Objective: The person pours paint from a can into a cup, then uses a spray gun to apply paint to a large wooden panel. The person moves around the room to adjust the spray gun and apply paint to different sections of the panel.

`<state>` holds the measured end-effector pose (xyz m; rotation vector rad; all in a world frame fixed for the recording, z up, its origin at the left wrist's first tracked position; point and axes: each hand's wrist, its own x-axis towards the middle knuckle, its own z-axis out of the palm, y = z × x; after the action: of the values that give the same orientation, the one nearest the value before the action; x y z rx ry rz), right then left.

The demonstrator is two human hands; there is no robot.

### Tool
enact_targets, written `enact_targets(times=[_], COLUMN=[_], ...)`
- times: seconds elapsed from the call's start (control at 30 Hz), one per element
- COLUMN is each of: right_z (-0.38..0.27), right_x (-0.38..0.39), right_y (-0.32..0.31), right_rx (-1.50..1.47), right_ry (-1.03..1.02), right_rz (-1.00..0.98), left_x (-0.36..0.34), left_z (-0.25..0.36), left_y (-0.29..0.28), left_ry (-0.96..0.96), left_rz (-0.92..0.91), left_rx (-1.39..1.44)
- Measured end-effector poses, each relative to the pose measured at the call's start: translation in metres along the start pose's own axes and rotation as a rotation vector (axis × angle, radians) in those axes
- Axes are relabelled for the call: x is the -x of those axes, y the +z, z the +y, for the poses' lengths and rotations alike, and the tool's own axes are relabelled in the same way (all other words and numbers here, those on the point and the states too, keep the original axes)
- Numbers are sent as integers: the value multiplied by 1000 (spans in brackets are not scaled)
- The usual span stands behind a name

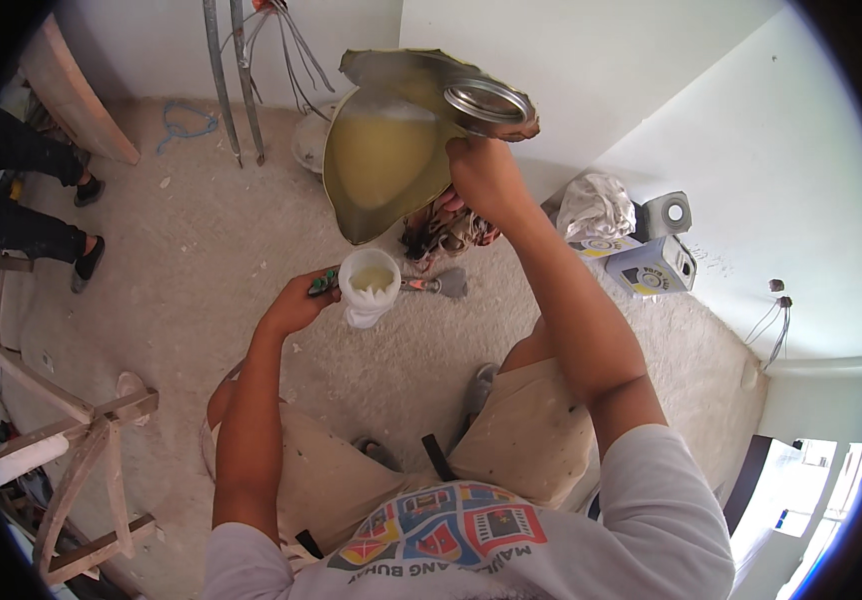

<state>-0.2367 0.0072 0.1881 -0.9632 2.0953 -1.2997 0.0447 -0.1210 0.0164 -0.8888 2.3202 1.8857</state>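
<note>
Lap: pale trousers (521, 430), knees parted, with the work held out beyond them.
Left hand: the left hand (296, 303) is the one nearer the body, fingers curled in at the cup's left side, with a green-and-dark handle (325, 283) showing in its grip.
White cup (359, 314): at that hand's fingertips, mouth upward, something yellowish inside.
Scraper (451, 283): its blade juts out right of the cup, long axis running left to right; from here I can't tell whether the handle belongs to it.
Lip over cup: the relation everything seems to hang on; the metal can (376, 220) lies just beyond the cup, its pointed corner aimed back at the cup's mouth. I see no stream between them, and can't judge the height of the gap.
Yellowish liquid (386, 150): pooled inside the can.
Right hand: the right hand (486, 185) is the one nearer the can, clenched at its right edge, below the folded-back lid (491, 102).
Rags (451, 232): a crumpled bunch beneath that hand.
Off right: rectangular tins (651, 268) near the wall.
Off left: a co-worker's dark-trousered legs (26, 170), well apart.
</note>
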Motion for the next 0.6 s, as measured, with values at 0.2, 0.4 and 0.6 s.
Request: enact_targets(times=[0.2, 0.4, 0.6], right_z=[-2, -2, -6], right_x=[0, 1, 4], right_y=[-6, -8, -11], right_rx=[197, 175, 226], right_ry=[-101, -352, -329], right_rz=[-18, 77, 97], left_x=[-1, -3, -1], left_z=[0, -1, 5], left_y=[0, 1, 2], left_ry=[-8, 14, 15], left_rz=[21, 7, 19], left_rx=[-6, -15, -30])
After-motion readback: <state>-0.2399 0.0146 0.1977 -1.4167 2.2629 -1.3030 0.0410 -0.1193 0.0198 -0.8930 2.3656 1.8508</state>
